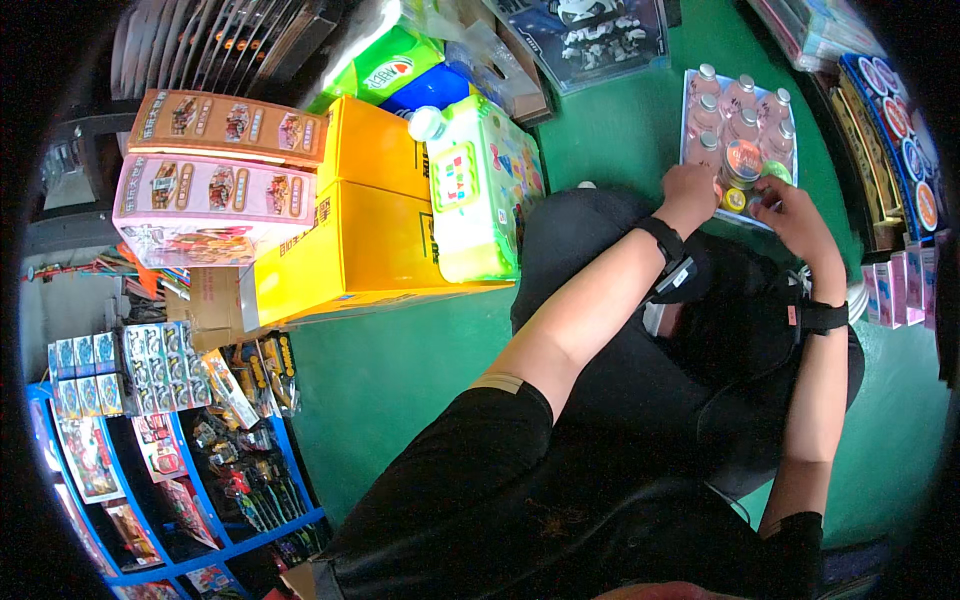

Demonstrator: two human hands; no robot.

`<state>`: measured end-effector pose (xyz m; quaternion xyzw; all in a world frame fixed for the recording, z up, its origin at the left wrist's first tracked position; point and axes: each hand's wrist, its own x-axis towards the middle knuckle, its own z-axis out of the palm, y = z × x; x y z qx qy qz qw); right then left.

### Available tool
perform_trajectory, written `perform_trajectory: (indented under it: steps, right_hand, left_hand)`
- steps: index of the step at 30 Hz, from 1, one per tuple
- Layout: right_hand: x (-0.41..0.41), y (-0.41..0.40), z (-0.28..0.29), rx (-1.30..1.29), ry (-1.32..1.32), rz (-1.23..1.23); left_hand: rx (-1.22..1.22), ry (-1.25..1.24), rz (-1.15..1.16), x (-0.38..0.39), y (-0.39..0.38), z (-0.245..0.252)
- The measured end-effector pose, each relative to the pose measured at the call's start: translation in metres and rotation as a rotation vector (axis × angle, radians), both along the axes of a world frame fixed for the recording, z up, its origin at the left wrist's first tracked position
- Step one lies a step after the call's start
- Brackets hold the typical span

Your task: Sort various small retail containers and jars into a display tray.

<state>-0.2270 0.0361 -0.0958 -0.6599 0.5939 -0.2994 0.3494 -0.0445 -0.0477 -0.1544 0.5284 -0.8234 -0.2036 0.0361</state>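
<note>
A shallow tray [686,112] on the floor in front of me holds several clear bottles [744,124] of pinkish contents with silver caps, standing upright. Near its close edge are a round jar with an orange lid [743,156], a small yellow-lidded tub [733,200] and a green round item [775,172]. My left hand [690,193] is at the tray's near left corner, beside the jar; its fingertips are partly hidden. My right hand [796,214] reaches over the near right edge with bent fingers, close to the small tubs. Whether either hand grips anything is unclear.
Yellow cartons [382,232], a green-and-white patterned container [480,187] and pink and brown toy boxes [217,202] stand at left. A boxed robot toy [600,37] lies beyond. Blue shelving [255,538] is at lower left, pink boxes [900,285] at right. Green floor [375,382] shows between.
</note>
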Motion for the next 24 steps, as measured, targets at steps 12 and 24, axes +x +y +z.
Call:
perform_trajectory:
  steps: [12,24]
  right_hand:
    - [0.002,-0.001,0.013,-0.073,0.028,-0.057]
    - [0.000,0.009,0.009,-0.180,0.082,-0.060]
  left_hand:
    - [-0.382,0.399,0.274,0.171,-0.009,0.182]
    - [-0.411,-0.121,0.649,0.283,-0.082,0.155]
